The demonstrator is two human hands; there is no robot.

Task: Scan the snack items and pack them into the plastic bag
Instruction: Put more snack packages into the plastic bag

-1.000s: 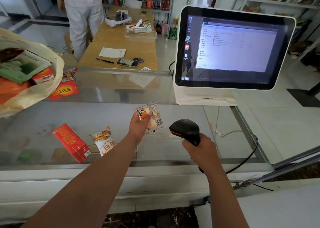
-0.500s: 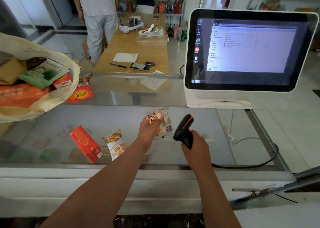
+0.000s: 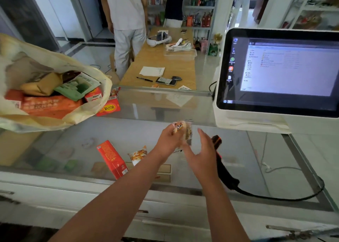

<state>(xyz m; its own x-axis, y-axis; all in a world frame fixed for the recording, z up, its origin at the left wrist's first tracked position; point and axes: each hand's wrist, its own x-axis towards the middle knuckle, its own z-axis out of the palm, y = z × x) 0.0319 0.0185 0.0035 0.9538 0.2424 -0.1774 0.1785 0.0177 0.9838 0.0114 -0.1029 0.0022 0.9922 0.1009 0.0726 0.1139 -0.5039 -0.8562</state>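
Clear-wrapped snack packet [image 3: 183, 131] is pinched in the left hand [image 3: 167, 142], the right hand [image 3: 203, 153] slack and empty beside the resting barcode scanner [image 3: 224, 170], seemingly free for bagging.

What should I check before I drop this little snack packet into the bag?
1. Small snack packet held firmly in the left hand: ok.
2. Right hand free, fingers open beside the packet: ok.
3. Scanner lying on the glass counter, out of the hands: ok.
4. Plastic bag mouth open and facing the counter: ok.
5. Scan registered on the screen: cannot tell, the text is too small.
6. All items packed: not ok, a red box and an orange packet lie on the counter.
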